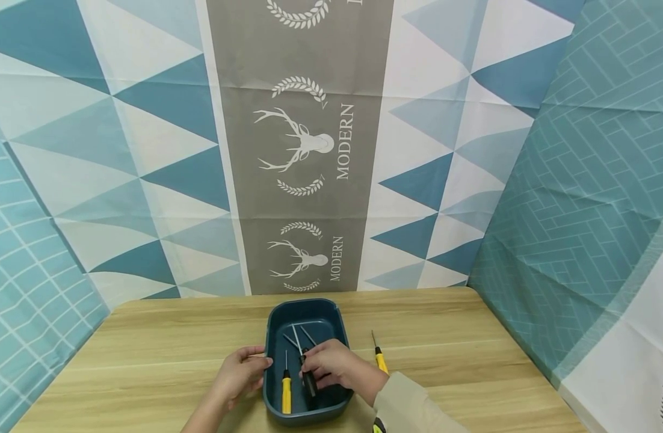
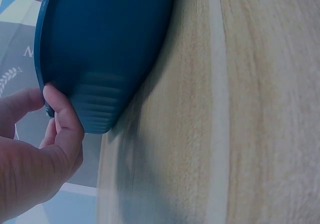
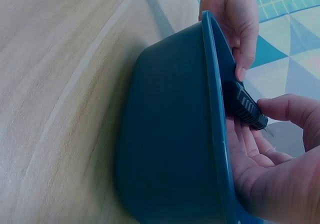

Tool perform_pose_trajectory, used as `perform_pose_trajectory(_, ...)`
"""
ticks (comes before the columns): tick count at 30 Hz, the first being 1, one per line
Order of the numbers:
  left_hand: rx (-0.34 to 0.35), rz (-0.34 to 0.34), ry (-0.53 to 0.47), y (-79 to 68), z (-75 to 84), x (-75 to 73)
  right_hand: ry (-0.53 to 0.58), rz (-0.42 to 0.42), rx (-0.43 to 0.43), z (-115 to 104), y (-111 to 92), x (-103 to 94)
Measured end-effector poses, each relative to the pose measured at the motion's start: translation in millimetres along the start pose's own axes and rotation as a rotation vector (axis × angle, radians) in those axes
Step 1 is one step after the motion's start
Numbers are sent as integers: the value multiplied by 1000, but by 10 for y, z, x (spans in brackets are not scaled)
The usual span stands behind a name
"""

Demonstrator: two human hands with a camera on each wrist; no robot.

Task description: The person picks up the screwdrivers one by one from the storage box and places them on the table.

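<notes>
- At the far left, a light blue sheet [image 1: 23, 252] printed with white grid lines hangs beside the worktop [image 1: 163, 343], a pale wood-grain surface.
- Behind the worktop, a backdrop [image 1: 299, 204] with blue and white triangles flanks a grey band of deer heads, wreaths and the word "MODERN".
- The left hand [image 1: 240, 374] is at the left side of the bin; its thumb and fingers are clamped on the rim.
- The dark blue bin [image 1: 304, 305], rectangular with rounded corners, stands upright on the worktop. The left wrist view shows ridges low on its outer wall.
- A yellow-handled screwdriver [image 1: 286, 394] lies in the left part of the bin, its slim shaft pointing to the far end.
- 2 more thin metal shafts [image 1: 308, 335] show in the bin, 1 on each side of the held tool's shaft; their lower ends are hidden.
- The black-handled screwdriver [image 1: 308, 380] is inside the bin, right of the yellow-handled screwdriver, its shaft pointing away from the person.
- The right hand [image 1: 331, 364] reaches over the right rim, thumb and fingers clamped on the black handle.
- A pale beige sleeve [image 1: 413, 403] covers the right forearm.
- A yellow-and-black screwdriver [image 1: 381, 359] lies on the worktop, outside the bin to the right.
- At the far right hangs a teal herringbone sheet [image 1: 597, 198].
</notes>
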State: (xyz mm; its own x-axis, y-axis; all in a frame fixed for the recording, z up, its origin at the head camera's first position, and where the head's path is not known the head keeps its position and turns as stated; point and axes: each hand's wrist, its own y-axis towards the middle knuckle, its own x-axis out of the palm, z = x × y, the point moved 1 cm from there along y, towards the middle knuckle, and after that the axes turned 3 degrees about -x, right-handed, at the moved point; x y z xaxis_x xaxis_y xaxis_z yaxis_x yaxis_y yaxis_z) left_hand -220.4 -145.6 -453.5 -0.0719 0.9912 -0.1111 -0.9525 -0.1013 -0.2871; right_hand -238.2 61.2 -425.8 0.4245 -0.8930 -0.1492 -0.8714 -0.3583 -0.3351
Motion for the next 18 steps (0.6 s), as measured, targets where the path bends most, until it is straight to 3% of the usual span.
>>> perform_pose_trajectory(18, -6, -2, 4, 3, 2, 2, -2, 18, 11, 26, -1, -89)
